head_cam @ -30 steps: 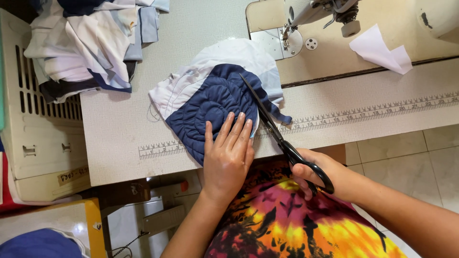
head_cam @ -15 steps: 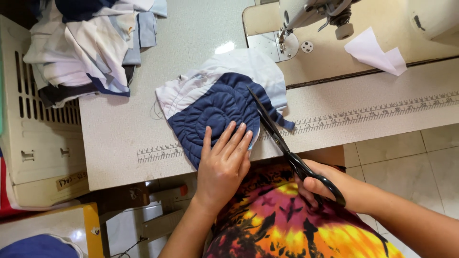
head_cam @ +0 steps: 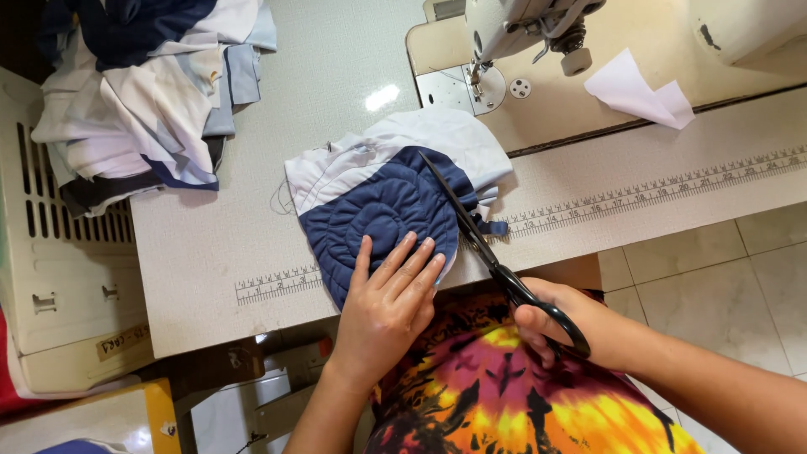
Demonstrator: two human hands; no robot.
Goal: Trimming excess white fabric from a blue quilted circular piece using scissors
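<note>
My left hand (head_cam: 388,304) lies flat, fingers spread, pressing on the quilted piece (head_cam: 382,214) at its near edge. Nothing is gripped, palm down only. My right hand (head_cam: 561,324) is closed through the handles of the black scissors (head_cam: 496,261), held just off the table edge over my lap. The scissor blades are nearly together and run diagonally up-left across the right side of the piece, tip reaching the seam where navy meets white.

The piece sits mid-table (head_cam: 252,227), just in front of the sewing machine (head_cam: 521,25). Its near half is navy with curved quilting lines, its far half white and folded. A small navy scrap (head_cam: 492,227) lies by the blades at the piece's right edge, touching the printed ruler strip (head_cam: 656,189) that runs along the table front.

A pile of white, navy and pale blue fabric (head_cam: 143,92) sits at the far left of the table, well apart from the piece. A white paper scrap (head_cam: 639,92) lies on the machine bed to the right. A slotted cream crate (head_cam: 59,277) stands left of the table. My lap shows a tie-dye garment (head_cam: 521,395) in yellow, pink and black. Tiled floor (head_cam: 723,269) at right.
</note>
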